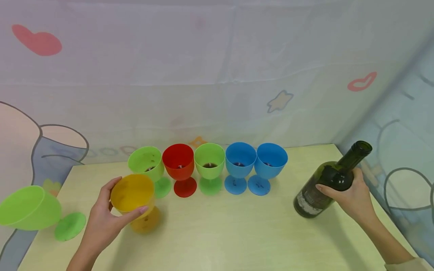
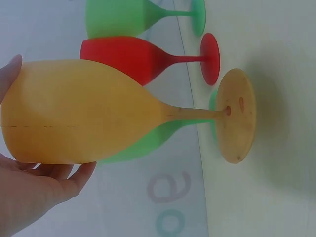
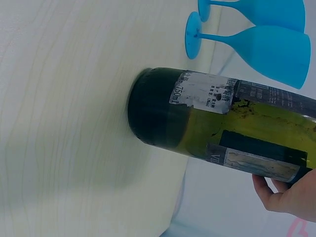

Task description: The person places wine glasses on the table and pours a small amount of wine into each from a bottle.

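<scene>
My left hand [image 1: 106, 216] grips a yellow goblet [image 1: 133, 194] round its bowl, thumb in front and fingers behind. In the left wrist view the yellow goblet [image 2: 84, 113] shows its stem and a foot with dark stains, and a shadow falls beside the foot. On the right, my right hand [image 1: 354, 195] holds a dark green wine bottle [image 1: 325, 184] by its upper body, with the neck leaning right. Dark liquid fills the lower part of the bottle [image 3: 163, 108] behind torn labels in the right wrist view.
Along the back stand a green goblet [image 1: 145, 162], a red goblet [image 1: 179, 162], another green goblet [image 1: 210, 162] and two blue goblets [image 1: 240, 160], with dark liquid inside. One more green goblet [image 1: 32, 209] is at the left edge. A printed cloth [image 1: 203, 75] hangs behind the table [image 1: 237, 233].
</scene>
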A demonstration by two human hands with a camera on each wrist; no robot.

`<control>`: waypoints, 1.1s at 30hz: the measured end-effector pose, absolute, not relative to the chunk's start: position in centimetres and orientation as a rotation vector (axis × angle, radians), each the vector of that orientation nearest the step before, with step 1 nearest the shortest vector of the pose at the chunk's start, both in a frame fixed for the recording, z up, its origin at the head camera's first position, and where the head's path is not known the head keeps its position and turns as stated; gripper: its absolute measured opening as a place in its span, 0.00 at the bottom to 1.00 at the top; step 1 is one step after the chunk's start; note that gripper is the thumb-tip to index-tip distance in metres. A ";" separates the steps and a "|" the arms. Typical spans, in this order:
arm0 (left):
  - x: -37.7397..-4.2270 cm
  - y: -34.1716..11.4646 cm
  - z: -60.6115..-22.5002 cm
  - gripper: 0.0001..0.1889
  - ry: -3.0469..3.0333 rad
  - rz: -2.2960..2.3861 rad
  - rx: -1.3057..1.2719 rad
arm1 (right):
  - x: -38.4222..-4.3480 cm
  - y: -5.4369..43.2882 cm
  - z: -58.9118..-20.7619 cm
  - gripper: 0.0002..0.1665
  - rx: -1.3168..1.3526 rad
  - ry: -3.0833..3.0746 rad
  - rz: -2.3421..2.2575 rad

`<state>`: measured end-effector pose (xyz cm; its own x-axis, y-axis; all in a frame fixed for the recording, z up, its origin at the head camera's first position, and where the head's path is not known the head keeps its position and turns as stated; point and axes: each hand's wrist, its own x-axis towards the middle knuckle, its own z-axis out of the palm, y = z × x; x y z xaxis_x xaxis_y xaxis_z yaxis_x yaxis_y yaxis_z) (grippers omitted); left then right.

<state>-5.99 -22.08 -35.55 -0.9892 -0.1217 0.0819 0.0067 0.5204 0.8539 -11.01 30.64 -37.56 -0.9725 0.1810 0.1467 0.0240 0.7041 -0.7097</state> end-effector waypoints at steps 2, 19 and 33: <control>-6.1 -21.7 -35.6 0.48 -2.627 -1.486 0.087 | -11.0 30.6 -37.6 0.50 -0.163 -2.704 1.127; -6.7 -17.6 -36.1 0.48 -2.642 -1.590 -0.018 | -11.0 30.6 -37.6 0.50 -0.141 -2.694 1.144; -7.1 -14.3 -36.3 0.49 -2.632 -1.647 -0.066 | -10.5 29.8 -37.4 0.50 -0.066 -2.672 1.140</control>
